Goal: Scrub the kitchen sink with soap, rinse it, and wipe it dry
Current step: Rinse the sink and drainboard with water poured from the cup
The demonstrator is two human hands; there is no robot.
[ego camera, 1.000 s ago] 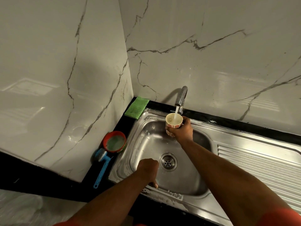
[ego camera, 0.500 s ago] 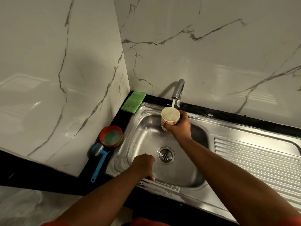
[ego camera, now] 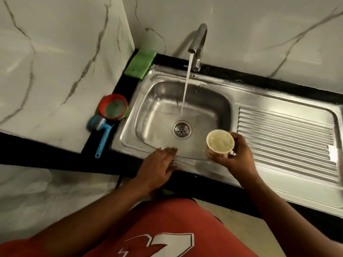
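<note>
Running 9-to-3 o'clock along a black bench [ego camera: 55, 156] below marbled walls [ego camera: 55, 52], the sink [ego camera: 241, 88] has its basin [ego camera: 154, 108] at 9 and its ribbed drainboard [ego camera: 287, 134] at 3. Tap [ego camera: 199, 41] at 12 pours water [ego camera: 185, 89] into the basin. Left hand [ego camera: 157, 169] lies flat, fingers straight, on the front rim at 6. Right hand [ego camera: 237, 160] grips a cup [ego camera: 220, 143], mouth up, at 5.

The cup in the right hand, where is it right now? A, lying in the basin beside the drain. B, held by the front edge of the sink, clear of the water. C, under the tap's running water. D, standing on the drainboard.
B: the right hand holds the cup by the front edge of the sink, while the water falls past it into the basin.
</note>
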